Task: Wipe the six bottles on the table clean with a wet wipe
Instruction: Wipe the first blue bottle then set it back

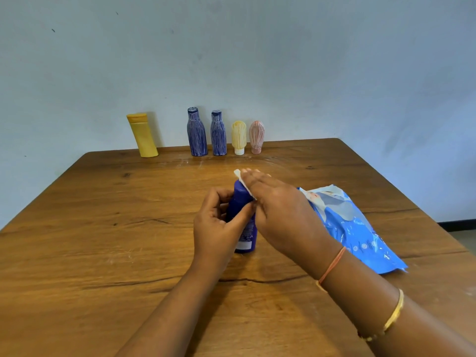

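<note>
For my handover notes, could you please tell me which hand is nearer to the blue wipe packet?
Right. The right hand, pressing a wipe to the dark blue bottle, sits just left of the wipe packet; the left hand grips that bottle's other side, farther left.

blue bottle: partly behind left hand, label print unreadable
wet wipe: mostly under right hand
wipe pack: left edge behind right wrist
</note>
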A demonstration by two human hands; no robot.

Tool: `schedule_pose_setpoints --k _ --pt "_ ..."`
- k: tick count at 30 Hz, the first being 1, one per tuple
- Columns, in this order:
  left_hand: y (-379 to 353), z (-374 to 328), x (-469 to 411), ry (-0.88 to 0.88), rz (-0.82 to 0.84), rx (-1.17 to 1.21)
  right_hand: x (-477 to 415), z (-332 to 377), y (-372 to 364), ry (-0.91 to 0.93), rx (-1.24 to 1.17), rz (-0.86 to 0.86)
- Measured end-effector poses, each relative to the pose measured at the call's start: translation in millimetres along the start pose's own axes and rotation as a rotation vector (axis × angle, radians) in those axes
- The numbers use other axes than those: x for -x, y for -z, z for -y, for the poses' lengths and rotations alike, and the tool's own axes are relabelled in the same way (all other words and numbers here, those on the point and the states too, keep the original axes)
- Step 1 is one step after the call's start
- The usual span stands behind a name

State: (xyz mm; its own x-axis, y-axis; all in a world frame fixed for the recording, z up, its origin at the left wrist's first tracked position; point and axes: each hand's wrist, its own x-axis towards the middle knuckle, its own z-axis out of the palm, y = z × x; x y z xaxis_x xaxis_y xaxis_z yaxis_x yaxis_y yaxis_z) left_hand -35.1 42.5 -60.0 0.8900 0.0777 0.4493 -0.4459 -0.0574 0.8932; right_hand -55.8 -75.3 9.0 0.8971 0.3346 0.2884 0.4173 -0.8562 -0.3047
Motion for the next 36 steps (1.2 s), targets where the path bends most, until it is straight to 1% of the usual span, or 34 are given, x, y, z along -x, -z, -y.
schedule_pose_setpoints --k 3,4,7,8,10,12,15,16,19,20,23,25,27,30,34,36 --pt "1.4 -0.8 -2.2 0.016 -0.015 0.032 3.0 7.9 -1.4 0.099 0.08 0.064" --pt "2.0 -1.2 -2.5 0.018 -0.01 0.035 2.2 7.7 0.1 0.102 0.081 0.08" --pt "2.9 -3.1 -2.0 0.021 0.023 0.022 -4.6 1.5 6.3 0.0 0.045 0.075" --pt "3.3 -3.9 -1.5 0.025 0.028 0.024 -5.6 1.9 6.9 -0.009 0.047 0.088" --pt "4.3 -4.3 -1.7 0.028 0.024 0.039 -5.7 5.4 5.5 0.038 0.07 0.131" --pt "5.0 -4.1 -1.8 0.023 0.023 0.047 -5.7 5.6 6.1 0.068 0.064 0.138" --pt "4.4 -4.7 0.0 0.031 0.033 0.034 -7.4 1.1 9.8 -0.002 0.051 0.093" --pt "4.5 -5.4 0.4 0.035 0.03 0.039 -7.1 1.9 9.4 0.004 0.06 0.102" --pt "5.7 -6.2 -0.3 0.044 0.018 0.066 -4.8 7.6 6.4 0.088 0.069 0.143" --pt "5.6 -5.9 -0.4 0.044 0.02 0.065 -5.1 7.3 6.7 0.077 0.052 0.136" --pt "5.1 -4.5 1.0 0.029 0.026 0.035 -10.8 1.9 10.1 -0.031 0.008 0.112" --pt "5.3 -5.2 1.4 0.023 0.031 0.03 -13.6 1.9 10.2 -0.046 0.004 0.132" --pt "6.4 -5.3 0.9 0.02 0.037 0.039 -13.0 4.9 9.8 -0.034 0.016 0.152" --pt "6.1 -6.2 0.2 0.027 0.037 0.038 -8.3 10.6 7.1 0.001 0.072 0.138" --pt "3.8 -6.5 0.1 0.029 0.008 0.034 1.9 20.3 -1.5 0.119 0.19 0.076" --pt "3.0 -7.8 0.5 0.02 -0.005 0.028 5.5 23.0 -3.6 0.16 0.231 0.074"
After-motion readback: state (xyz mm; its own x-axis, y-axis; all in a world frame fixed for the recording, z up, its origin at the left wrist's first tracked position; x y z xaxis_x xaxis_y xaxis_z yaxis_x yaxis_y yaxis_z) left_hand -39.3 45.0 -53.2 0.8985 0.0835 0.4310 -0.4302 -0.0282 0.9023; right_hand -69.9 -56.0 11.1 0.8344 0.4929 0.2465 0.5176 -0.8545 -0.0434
